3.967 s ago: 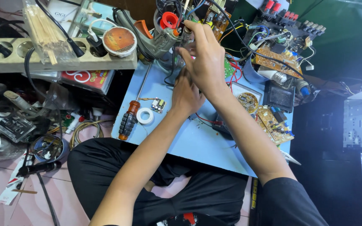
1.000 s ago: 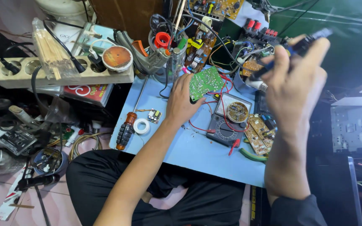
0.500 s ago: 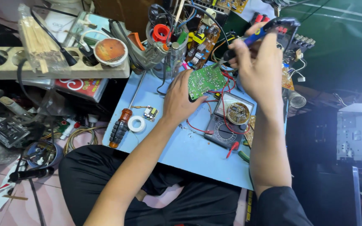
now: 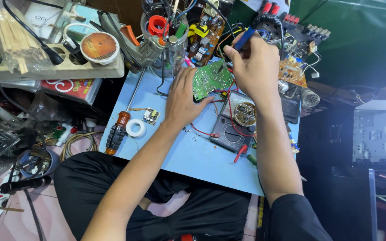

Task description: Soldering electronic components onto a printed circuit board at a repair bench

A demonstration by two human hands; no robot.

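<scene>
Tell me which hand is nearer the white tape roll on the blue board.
Left. The left hand rests on the green circuit board, a short way right of the white tape roll. The right hand, holding a blue-handled tool, is farther right and higher.

My left hand (image 4: 180, 103) and right hand (image 4: 256, 69) are bare, no gloves, rings or watch, and both forearms are uncovered up to the elbow. At five o'clock a black short sleeve (image 4: 296, 218) covers my right upper arm. Toward six o'clock my black trousers (image 4: 202, 209) show, plain, creased cloth over folded legs.
</scene>
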